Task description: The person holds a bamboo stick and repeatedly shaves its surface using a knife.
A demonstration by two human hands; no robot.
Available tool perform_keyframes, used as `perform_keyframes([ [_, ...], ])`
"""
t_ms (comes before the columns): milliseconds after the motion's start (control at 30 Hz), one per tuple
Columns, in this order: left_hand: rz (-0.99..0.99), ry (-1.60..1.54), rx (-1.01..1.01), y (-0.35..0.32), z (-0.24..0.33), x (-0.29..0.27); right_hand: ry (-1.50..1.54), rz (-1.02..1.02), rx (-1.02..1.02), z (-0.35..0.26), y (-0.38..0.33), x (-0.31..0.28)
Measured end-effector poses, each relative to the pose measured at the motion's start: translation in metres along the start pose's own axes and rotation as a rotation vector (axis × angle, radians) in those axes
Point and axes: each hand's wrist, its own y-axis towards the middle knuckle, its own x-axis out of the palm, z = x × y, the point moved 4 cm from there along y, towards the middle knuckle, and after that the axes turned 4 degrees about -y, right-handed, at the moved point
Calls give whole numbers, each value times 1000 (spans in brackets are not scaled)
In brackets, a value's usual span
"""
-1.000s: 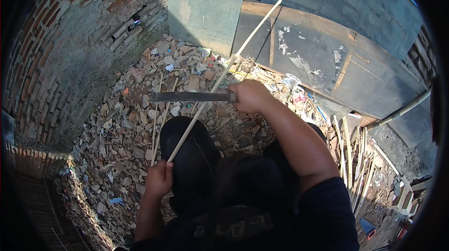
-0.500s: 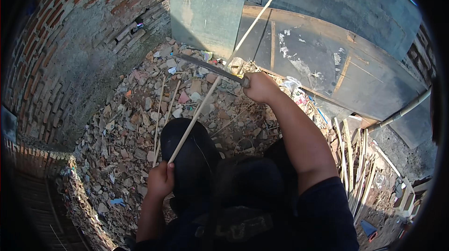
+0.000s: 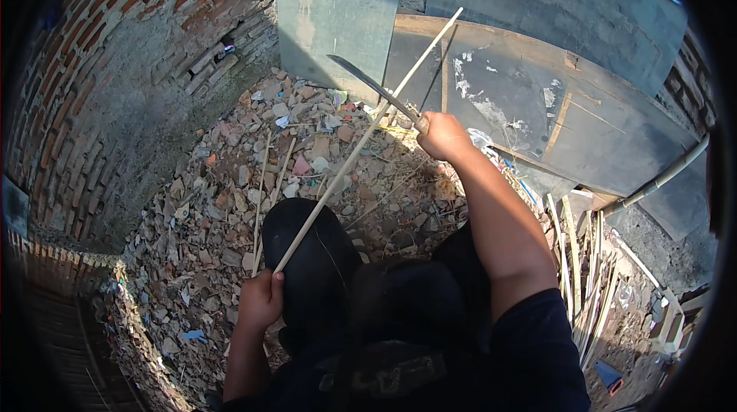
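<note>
My left hand [image 3: 261, 298] grips the near end of a long pale bamboo stick [image 3: 361, 143] that slants up and away to the right, across my dark-clad knee [image 3: 307, 258]. My right hand [image 3: 444, 136] is closed on the handle of a long dark knife [image 3: 372, 87]. The blade points up and to the left, lying close against the stick near its far half. Whether the blade touches the stick is unclear.
Rubble of broken bricks and scraps [image 3: 223, 182] covers the ground. A brick wall [image 3: 115, 67] curves along the left. A grey panel [image 3: 338, 13] and a dark wooden board [image 3: 530, 105] lean ahead. Split bamboo strips [image 3: 583, 281] and a pipe [image 3: 660, 178] lie at right.
My right hand has moved away along the stick, and the knife has swung from lying level across the stick to pointing up and left. My left hand stays put.
</note>
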Motion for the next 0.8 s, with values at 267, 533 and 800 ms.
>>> perform_keyframes([
  [267,-66,-64,-77,-1,-3,-1,-135,-149,-338,-65,-47,-2],
  [533,-108,-118,-95,1,-9,-3,-120,37,-14,-11,-16,-15],
  [800,-157,-231,-153,-3,-21,-2,-63,72,-89,-22,-34,-24],
])
